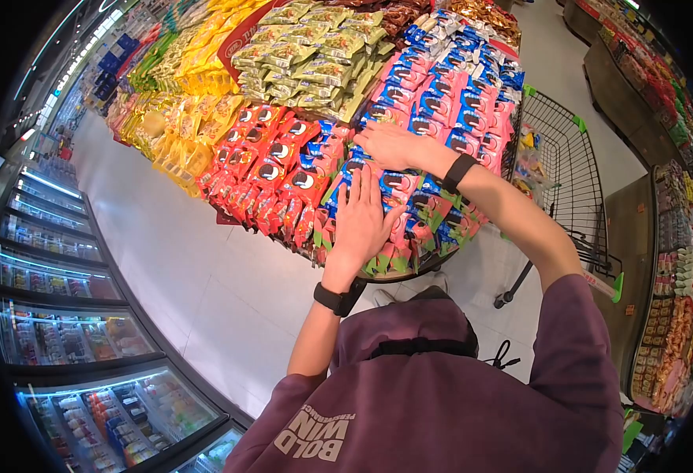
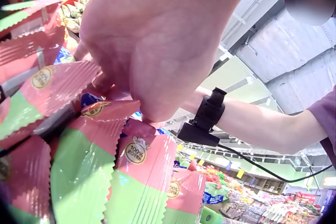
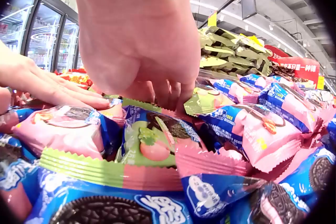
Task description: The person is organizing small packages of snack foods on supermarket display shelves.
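our left hand (image 1: 362,223) lies flat near the surface (image 1: 400,277) edge; whether our right hand (image 1: 394,147) grips, we cannot tell. packets (image 3: 157,142) seem light, brittle: pinch crimped ends.

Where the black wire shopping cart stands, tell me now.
In the head view's right half, the black wire shopping cart stands just right of the blue-and-pink plastic snack packets.

Glossy blue-and-pink cookie packets (image 3: 257,132), some green-ended, lie sealed and overlapping in a heap beneath the hands (image 1: 360,223).
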The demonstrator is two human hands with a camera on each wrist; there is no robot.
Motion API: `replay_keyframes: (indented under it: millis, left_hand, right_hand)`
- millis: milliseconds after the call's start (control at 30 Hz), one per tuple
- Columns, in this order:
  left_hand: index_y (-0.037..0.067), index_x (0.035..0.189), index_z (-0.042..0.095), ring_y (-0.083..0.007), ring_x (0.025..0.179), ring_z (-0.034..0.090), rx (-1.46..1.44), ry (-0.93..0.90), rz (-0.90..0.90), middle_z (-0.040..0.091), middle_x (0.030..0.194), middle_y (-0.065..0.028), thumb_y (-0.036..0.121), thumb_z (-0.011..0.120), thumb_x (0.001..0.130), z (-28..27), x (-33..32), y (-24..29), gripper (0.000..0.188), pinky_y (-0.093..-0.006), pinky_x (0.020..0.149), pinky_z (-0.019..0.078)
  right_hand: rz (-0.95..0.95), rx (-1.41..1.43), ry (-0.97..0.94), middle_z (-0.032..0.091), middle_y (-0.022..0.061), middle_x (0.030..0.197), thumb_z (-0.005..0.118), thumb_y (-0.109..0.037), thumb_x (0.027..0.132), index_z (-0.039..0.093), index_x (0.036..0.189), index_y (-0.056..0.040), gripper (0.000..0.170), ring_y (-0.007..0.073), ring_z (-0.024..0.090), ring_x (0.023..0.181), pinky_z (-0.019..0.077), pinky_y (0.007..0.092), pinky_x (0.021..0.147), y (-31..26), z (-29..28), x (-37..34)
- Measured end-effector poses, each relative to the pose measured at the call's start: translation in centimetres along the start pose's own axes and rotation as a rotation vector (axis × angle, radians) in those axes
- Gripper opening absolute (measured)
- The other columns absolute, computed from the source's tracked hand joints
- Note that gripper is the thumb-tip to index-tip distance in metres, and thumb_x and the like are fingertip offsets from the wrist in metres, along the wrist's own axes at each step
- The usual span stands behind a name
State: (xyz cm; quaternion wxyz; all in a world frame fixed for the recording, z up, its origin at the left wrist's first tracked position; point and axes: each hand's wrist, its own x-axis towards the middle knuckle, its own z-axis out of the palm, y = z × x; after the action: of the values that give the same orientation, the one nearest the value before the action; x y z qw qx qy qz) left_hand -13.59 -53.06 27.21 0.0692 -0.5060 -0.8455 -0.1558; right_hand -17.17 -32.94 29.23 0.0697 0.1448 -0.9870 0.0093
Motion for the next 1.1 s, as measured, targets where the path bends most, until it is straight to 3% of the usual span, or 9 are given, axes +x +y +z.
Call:
replay_keyframes:
  millis: [200, 300, 400, 500, 700, 900, 1000, 1100]
  left_hand:
    - [-0.013, 0.144, 0.033, -0.0386, 0.144, 0.028, 0.000, -0.016, -0.008, 0.032, 0.152, -0.0278, 0.054, 0.048, 0.097, -0.3, 0.0, 0.1, 0.082, -0.0513, 0.116, 0.0232]
    - [-0.013, 0.144, 0.033, -0.0385, 0.144, 0.028, -0.002, -0.013, -0.013, 0.033, 0.152, -0.0278, 0.054, 0.047, 0.097, -0.2, 0.0, 0.2, 0.083, -0.0513, 0.116, 0.0234]
    - [-0.013, 0.144, 0.033, -0.0383, 0.144, 0.028, 0.009, -0.010, -0.006, 0.033, 0.152, -0.0278, 0.054, 0.047, 0.097, -0.1, 0.0, 0.1, 0.082, -0.0513, 0.116, 0.0236]
    - [-0.013, 0.143, 0.033, -0.0381, 0.144, 0.029, 0.028, -0.013, 0.004, 0.033, 0.152, -0.0277, 0.054, 0.046, 0.098, 0.0, 0.0, 0.0, 0.082, -0.0512, 0.116, 0.0238]
    - [-0.012, 0.143, 0.034, -0.0379, 0.144, 0.029, 0.021, -0.015, 0.001, 0.033, 0.152, -0.0276, 0.055, 0.046, 0.097, -0.1, 0.0, 0.0, 0.083, -0.0511, 0.116, 0.0235]
    - [-0.012, 0.144, 0.033, -0.0378, 0.144, 0.029, 0.005, -0.009, 0.004, 0.033, 0.152, -0.0276, 0.055, 0.047, 0.097, -0.1, 0.1, 0.0, 0.083, -0.0511, 0.116, 0.0228]
    - [-0.012, 0.144, 0.033, -0.0378, 0.144, 0.028, -0.004, -0.003, 0.004, 0.032, 0.152, -0.0276, 0.054, 0.047, 0.097, -0.1, 0.0, -0.1, 0.082, -0.0512, 0.116, 0.0224]
    - [-0.012, 0.144, 0.033, -0.0378, 0.144, 0.028, -0.009, -0.008, 0.000, 0.032, 0.152, -0.0276, 0.055, 0.046, 0.097, -0.1, 0.0, -0.1, 0.082, -0.0512, 0.117, 0.0220]
  right_hand:
    - [0.043, 0.031, -0.171, 0.063, 0.0194, 0.112, 0.054, -0.013, 0.086, 0.058, 0.110, 0.0057, 0.031, 0.0350, 0.055, 0.112, 0.0464, 0.0450, 0.096, -0.3, -1.3, -0.2]
    - [0.006, 0.056, -0.103, 0.063, 0.0185, 0.114, 0.053, -0.014, 0.086, 0.058, 0.111, 0.0059, 0.032, 0.0345, 0.055, 0.110, 0.0450, 0.0429, 0.098, -0.1, -0.6, -0.4]
    - [0.034, 0.046, -0.155, 0.063, 0.0160, 0.118, 0.054, -0.013, 0.085, 0.057, 0.120, 0.0046, 0.039, 0.0332, 0.054, 0.111, 0.0441, 0.0419, 0.099, -0.3, -1.2, -0.6]
    - [0.005, 0.074, -0.065, 0.061, 0.0143, 0.122, 0.055, -0.013, 0.087, 0.051, 0.131, 0.0018, 0.047, 0.0322, 0.052, 0.109, 0.0459, 0.0424, 0.095, 0.1, -0.3, -0.9]
    - [-0.024, 0.129, -0.177, 0.063, 0.0147, 0.123, 0.058, -0.009, 0.085, 0.052, 0.136, -0.0038, 0.053, 0.0337, 0.050, 0.119, 0.0472, 0.0416, 0.098, 1.3, -0.6, -0.2]
    - [0.057, 0.160, -0.356, 0.063, 0.0180, 0.123, 0.057, -0.001, 0.082, 0.051, 0.140, -0.0126, 0.059, 0.0371, 0.057, 0.115, 0.0512, 0.0432, 0.093, 1.4, -1.8, 1.2]
    - [0.115, 0.238, -0.474, 0.064, 0.0187, 0.120, 0.060, 0.002, 0.079, 0.051, 0.140, -0.0114, 0.063, 0.0353, 0.062, 0.099, 0.0522, 0.0439, 0.086, 1.2, -3.5, 1.7]
    - [0.049, 0.175, -0.475, 0.067, 0.0187, 0.111, 0.063, 0.002, 0.079, 0.051, 0.139, -0.0100, 0.063, 0.0356, 0.064, 0.098, 0.0538, 0.0442, 0.082, 1.2, -4.0, 2.3]
